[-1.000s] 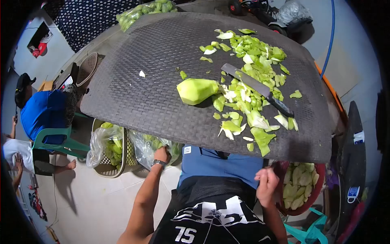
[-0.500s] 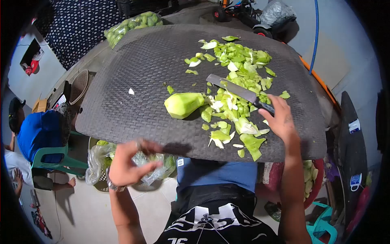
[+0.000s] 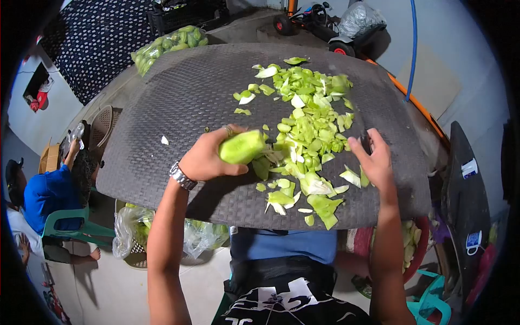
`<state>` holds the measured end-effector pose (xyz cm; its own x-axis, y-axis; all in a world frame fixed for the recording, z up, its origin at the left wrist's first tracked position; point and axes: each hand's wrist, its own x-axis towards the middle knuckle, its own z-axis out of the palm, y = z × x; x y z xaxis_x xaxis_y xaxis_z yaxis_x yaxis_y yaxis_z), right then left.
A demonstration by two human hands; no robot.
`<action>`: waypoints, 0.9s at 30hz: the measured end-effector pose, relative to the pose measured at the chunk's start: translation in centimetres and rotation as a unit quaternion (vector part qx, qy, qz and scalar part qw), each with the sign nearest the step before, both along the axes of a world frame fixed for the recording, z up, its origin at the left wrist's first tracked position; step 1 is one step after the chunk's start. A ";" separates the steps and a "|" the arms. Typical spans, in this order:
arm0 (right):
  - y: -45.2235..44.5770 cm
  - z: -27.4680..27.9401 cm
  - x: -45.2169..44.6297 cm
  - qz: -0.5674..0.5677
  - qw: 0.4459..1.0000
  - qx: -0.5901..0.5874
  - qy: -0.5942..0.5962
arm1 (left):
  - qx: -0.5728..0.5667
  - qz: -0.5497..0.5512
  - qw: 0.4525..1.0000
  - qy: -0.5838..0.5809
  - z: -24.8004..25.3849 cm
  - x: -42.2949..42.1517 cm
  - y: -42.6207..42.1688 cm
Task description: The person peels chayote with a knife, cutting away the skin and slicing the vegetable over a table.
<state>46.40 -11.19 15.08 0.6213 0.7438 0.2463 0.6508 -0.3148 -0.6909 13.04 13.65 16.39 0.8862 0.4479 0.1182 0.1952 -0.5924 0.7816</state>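
Note:
My left hand (image 3: 208, 156) is wrapped around a peeled pale-green fruit (image 3: 242, 147), its surface cut in flat facets, lifted just over the woven dark tabletop (image 3: 157, 119). I cannot tell its exact kind. In my right hand (image 3: 375, 161) is the dark handle of a knife (image 3: 366, 142); its blade can hardly be made out against the table. Between the hands lies a long heap of green and whitish peelings (image 3: 309, 127). A few loose peelings (image 3: 325, 210) lie near the table's front edge, and some (image 3: 363, 176) by my right hand.
A plastic bag of green produce (image 3: 170, 47) sits beyond the table's far left edge. Below the front edge are a bag-lined basket (image 3: 135, 230) at left and a red basin (image 3: 417, 246) with pale pieces at right. A person in blue (image 3: 49, 197) sits at left.
My left hand has moved up and right onto the table and taken hold of the fruit. The knife, earlier lying flat over the peelings, has turned in my right hand. The view has shifted slightly.

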 end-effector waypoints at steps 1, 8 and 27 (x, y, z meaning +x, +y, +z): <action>0.2 -0.4 0.4 -0.018 1.000 0.017 -0.016 | -0.123 -0.004 0.991 -0.050 -0.7 0.1 0.0; -2.6 2.9 -5.9 -0.004 0.998 -0.063 -0.002 | -0.632 -0.053 0.685 -0.359 -3.9 2.8 -4.6; -10.0 -0.8 -6.5 0.095 0.931 -0.253 -0.246 | -0.688 0.061 0.566 -0.449 -4.9 1.2 -7.9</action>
